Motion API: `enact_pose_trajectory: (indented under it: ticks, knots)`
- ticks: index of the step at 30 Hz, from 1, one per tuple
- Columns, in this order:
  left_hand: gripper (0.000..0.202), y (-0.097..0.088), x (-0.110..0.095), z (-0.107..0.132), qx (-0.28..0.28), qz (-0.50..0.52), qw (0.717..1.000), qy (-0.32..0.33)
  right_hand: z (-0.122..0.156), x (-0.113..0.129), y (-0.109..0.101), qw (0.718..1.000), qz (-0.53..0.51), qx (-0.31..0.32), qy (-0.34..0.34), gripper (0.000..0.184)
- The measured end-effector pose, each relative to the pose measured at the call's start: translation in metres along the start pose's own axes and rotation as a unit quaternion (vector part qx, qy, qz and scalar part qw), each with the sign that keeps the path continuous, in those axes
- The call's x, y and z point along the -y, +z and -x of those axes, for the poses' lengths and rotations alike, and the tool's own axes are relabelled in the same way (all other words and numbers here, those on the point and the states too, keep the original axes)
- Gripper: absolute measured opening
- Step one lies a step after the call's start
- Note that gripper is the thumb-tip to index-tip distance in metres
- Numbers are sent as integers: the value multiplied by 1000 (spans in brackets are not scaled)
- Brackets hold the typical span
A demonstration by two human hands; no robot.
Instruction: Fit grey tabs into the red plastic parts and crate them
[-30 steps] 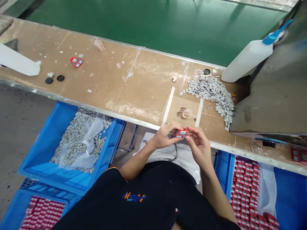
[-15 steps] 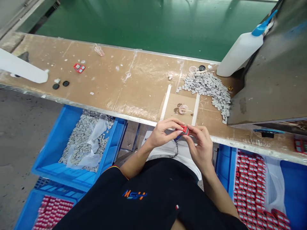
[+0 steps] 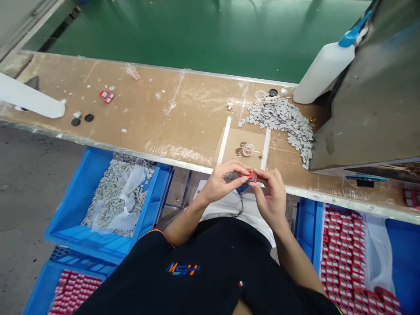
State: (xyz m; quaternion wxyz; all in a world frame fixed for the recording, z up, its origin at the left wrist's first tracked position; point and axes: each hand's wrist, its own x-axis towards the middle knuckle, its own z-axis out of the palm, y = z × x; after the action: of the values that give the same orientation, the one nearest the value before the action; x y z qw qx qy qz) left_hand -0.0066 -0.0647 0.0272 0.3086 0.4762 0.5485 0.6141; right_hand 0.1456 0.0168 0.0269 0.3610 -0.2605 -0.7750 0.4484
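Small red rectangular plastic piece [image 3: 248,176] held between both hands, over the front edge of the counter.
Left fingers [image 3: 236,169] and right fingers [image 3: 262,175] grasp opposite ends; its long axis runs crosswise, left to right, above the tan cardboard-covered counter [image 3: 164,127].

The plastic piece [image 3: 248,176] is red, the left crate [image 3: 98,159] bright blue, the far floor [image 3: 197,39] glossy green.

This is a factory assembly line: a long brown-topped counter [image 3: 157,118] runs beside a green conveyor belt [image 3: 197,39] just beyond it. A heap of small grey parts [image 3: 278,118] and a white plastic bottle [image 3: 323,72] sit on the counter, while blue plastic crates [image 3: 98,162] holding grey and red parts [image 3: 341,258] stand below its near edge.
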Motion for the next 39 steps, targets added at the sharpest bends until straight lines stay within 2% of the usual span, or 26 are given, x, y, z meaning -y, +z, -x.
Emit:
enact_pose_trajectory:
  ticks: [3,5,9,14,20,23,25,26,28,30,32,33,35,37,39]
  knots:
    - [36,3,6,6,-13,33,999,-29,2,-4,8,995,-80,-31,45,23]
    - [36,2,8,8,-15,-4,999,-28,1,-4,7,997,-68,-20,34,21]
    - [29,-7,2,5,33,-134,990,41,-8,2,-10,997,48,54,-21,7]
    - [27,-13,-7,0,96,-179,975,91,-18,4,-29,987,58,147,-40,6]
    - [26,-6,-18,3,132,-224,961,94,-11,6,-24,989,46,126,-56,11]
    - [34,-1,-24,2,182,-213,957,73,5,9,-36,991,39,116,-46,11]
    - [45,-1,-26,-1,204,-184,960,50,21,3,-60,996,51,78,-13,12]
    - [49,-3,-25,-2,205,-170,963,36,30,-3,-78,997,70,38,11,13]
    - [44,-10,-22,-7,192,-164,968,7,47,-23,-122,985,141,-80,62,15]
    - [33,-18,-17,-12,173,-175,969,-5,56,-47,-173,941,244,-205,110,20]
    - [26,-22,-13,-15,160,-187,969,-7,54,-75,-221,879,340,-302,144,26]
    - [25,-23,-13,-15,156,-192,969,-7,48,-88,-240,855,371,-329,151,27]
    - [24,-21,-12,-15,155,-200,967,-5,33,-112,-267,832,399,-352,157,27]
    - [24,-17,-12,-14,157,-202,967,-1,17,-129,-280,828,401,-359,158,26]
    - [24,-13,-12,-14,154,-202,967,2,8,-135,-285,825,401,-372,140,25]
